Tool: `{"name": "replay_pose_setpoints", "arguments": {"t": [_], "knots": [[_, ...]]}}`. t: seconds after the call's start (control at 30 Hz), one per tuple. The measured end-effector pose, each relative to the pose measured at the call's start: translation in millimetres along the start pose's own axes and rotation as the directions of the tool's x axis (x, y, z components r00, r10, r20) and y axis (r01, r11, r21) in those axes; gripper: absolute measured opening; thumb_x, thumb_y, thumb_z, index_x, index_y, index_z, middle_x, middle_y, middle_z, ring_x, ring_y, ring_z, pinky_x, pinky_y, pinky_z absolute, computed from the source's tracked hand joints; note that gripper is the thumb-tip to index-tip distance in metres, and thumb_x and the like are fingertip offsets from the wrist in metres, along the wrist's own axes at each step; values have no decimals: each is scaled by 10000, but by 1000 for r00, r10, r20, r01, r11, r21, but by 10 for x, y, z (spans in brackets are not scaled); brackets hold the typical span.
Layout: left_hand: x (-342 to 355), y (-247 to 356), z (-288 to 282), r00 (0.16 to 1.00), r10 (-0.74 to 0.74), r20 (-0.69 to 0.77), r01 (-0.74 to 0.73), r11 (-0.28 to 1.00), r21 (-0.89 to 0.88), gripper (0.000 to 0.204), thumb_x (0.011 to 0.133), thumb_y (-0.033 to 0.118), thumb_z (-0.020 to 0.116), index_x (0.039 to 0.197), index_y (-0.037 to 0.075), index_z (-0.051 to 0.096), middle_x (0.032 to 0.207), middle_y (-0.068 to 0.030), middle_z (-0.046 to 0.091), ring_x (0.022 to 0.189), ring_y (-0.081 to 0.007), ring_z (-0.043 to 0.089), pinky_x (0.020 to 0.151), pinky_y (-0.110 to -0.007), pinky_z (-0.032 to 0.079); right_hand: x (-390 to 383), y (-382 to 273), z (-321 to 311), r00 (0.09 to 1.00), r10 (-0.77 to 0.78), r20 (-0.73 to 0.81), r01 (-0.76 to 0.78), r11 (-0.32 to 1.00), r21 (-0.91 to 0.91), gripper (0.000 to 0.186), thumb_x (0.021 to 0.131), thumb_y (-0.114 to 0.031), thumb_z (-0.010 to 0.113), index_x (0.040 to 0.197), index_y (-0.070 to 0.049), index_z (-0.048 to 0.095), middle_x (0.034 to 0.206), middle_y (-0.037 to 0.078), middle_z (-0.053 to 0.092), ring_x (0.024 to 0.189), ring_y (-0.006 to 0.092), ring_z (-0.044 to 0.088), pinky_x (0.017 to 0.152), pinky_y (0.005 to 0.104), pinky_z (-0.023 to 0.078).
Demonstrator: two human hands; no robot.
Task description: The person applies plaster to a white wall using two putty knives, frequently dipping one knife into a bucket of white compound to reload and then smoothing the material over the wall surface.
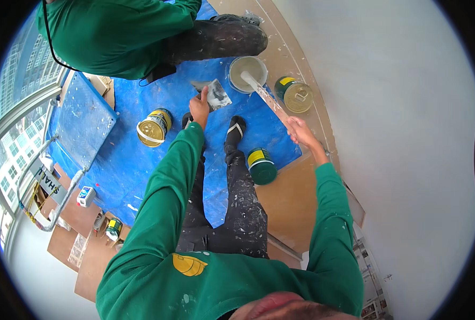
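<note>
My left hand is closed on a wide, flat scraper with its metal blade smeared with pale paste. My right hand grips the near end of a wooden stirring stick. White paste coats the stick's far end, which reaches over the rim of a bucket into a pale mix. The scraper is held left of the bucket, apart from it. Just right of the bucket is a lidded yellow and green paint can.
A co-worker in a green sleeve kneels at the far left. On the blue sheet are a gold-lidded can and a green can. A blue-topped step platform stands by the window; a pale wall rises at right.
</note>
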State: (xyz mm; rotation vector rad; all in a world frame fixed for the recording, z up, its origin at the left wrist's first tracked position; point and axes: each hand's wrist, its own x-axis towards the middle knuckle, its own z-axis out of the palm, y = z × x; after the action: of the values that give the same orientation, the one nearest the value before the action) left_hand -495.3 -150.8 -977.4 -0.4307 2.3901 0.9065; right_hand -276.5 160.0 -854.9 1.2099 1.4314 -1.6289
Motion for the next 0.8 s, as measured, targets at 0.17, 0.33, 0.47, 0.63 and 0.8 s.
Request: {"name": "replay_pose_setpoints", "arguments": {"t": [0.17,0.33,0.47,0.63,0.8], "knots": [[-137,313,76,998,58,-9,-58,997,-41,742,899,665,620,922,-65,746,845,-327,689,897,-499,675,796,-526,495,-712,7,-179,999,35,-32,-32,996,88,446,1066,-342,508,1380,-25,519,740,39,575,483,87,495,392,244,369],[-142,435,301,997,61,48,-61,998,-3,741,890,684,613,942,-41,758,855,-314,696,898,-486,680,806,-530,508,-1380,-219,-285,999,48,-3,-48,998,36,485,1067,-352,510,1410,-10,504,752,36,583,473,78,488,392,228,364],[-118,506,431,990,93,109,-91,996,-22,767,898,701,587,877,-50,742,833,-322,682,877,-488,675,785,-536,498,-1688,-328,-273,998,47,30,-48,998,37,479,1067,-347,513,1407,-10,510,760,32,589,474,74,491,393,224,365],[-143,557,552,969,160,189,-130,978,-163,806,912,714,555,828,-71,715,785,-320,662,794,-461,670,746,-519,483,-1774,-340,-175,998,8,64,-13,997,76,454,1069,-325,516,1408,-23,528,757,25,586,468,62,483,393,219,362],[-105,524,685,965,94,243,7,924,-383,825,945,707,532,766,-85,677,685,-178,616,669,-238,565,645,-435,452,-1643,-172,-42,959,-284,-13,266,914,-305,463,1049,-254,548,1460,-45,504,795,68,603,596,169,582,507,310,471]]}}
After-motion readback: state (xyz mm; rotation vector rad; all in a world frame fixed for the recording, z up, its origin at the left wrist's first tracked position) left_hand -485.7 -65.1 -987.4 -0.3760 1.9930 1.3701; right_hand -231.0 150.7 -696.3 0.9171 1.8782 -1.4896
